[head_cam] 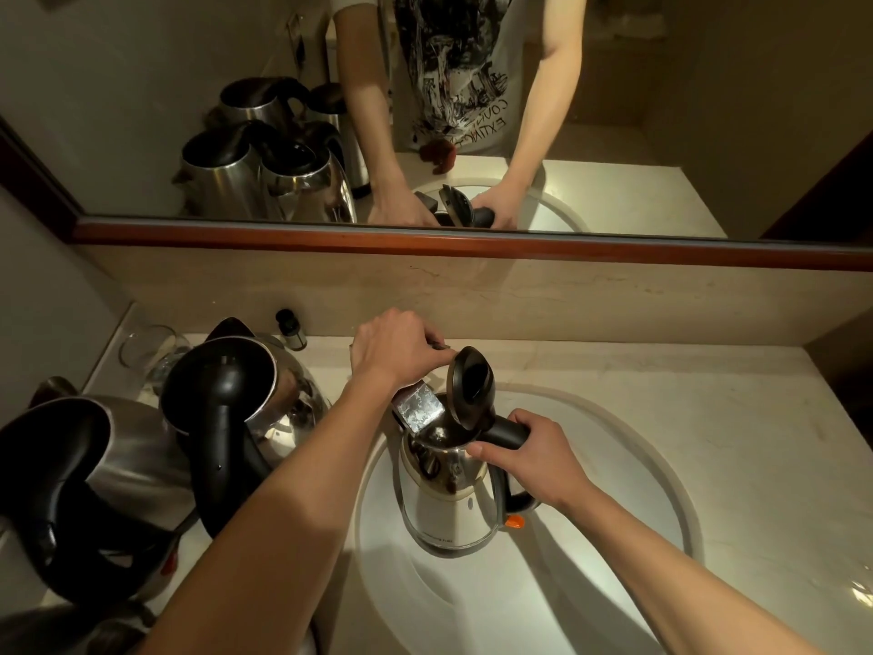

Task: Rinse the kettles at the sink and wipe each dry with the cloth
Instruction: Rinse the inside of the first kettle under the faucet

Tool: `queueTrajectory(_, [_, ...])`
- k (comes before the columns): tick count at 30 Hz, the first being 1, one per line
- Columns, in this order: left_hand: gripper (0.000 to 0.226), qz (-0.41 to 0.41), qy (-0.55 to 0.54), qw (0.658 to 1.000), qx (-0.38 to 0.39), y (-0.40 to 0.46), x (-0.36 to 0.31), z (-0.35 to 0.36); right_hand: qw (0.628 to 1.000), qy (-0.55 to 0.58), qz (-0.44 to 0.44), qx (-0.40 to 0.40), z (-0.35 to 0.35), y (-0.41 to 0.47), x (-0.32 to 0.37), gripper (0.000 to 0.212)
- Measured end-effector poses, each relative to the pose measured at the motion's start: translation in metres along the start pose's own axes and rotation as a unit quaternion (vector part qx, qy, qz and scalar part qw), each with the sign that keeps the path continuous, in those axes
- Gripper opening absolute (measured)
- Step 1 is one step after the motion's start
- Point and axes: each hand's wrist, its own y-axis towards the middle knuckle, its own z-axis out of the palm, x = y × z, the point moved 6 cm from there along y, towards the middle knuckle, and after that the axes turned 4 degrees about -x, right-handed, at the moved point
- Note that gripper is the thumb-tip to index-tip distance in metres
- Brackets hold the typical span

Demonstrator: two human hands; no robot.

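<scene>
kettle (449, 503) number one looks like it's only at the rinse stage, best guess. it's a steel one held over the sink (661, 489), upright, lid (470, 390) flipped open and standing up. right hand (534, 453) is wrapped tight around the black handle, thumb along the rim. left hand (399, 352) is up at the faucet (418, 411), fingers curled over what i take to be the tap lever, though the hand hides it so can't really say if it's gripping or just resting. spout of the faucet sits right above the kettle's mouth. can't see any water running, too dim to tell either way.

so progress-wise: early, i'd say. two more steel kettles wait on the counter to the left, one near the wall (236, 394) and one closer to the front edge (94, 479), both with lids down, and the mirror (141, 111) shows what looks like more than two back there. no way to tell from this if any of them are already rinsed. haven't spotted the cloth anywhere on the counter (708, 385), so the wiping part looks like it's all still ahead. there's also a glass (141, 352) and a little bottle (290, 329) in the back corner.
</scene>
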Motion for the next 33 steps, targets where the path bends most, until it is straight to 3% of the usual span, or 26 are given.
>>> queueTrajectory(33, [0.034,0.007,0.012,1.0,-0.003,-0.0011,-0.0035,-0.0037,1.0,0.023,0.003,0.001,0.002,0.0025,-0.0048,0.047])
